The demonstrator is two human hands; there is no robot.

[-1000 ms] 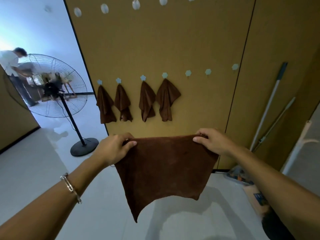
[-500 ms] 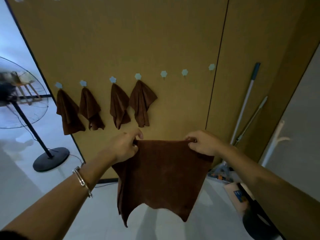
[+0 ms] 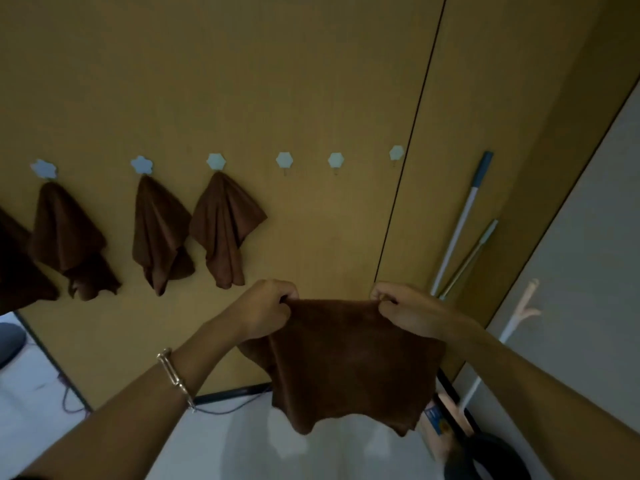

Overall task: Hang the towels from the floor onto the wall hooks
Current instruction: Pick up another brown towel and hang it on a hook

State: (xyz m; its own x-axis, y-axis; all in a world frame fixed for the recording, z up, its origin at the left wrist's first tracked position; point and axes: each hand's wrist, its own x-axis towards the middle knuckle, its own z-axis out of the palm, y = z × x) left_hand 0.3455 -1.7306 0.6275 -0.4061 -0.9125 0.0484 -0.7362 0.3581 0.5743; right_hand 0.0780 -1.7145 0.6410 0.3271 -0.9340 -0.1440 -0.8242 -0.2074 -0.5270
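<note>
The left hand (image 3: 263, 311) and right hand (image 3: 405, 311) each pinch a top corner of the towel (image 3: 349, 362), grip tight on cloth. The towel is spread before the wall (image 3: 242, 81), below bare hooks (image 3: 284, 160). Leftward, hung towels (image 3: 221, 226) drape from others.

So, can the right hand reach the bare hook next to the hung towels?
Probably yes: nothing hangs between the right hand and that hook, though it and the left hand grip the towel.
</note>
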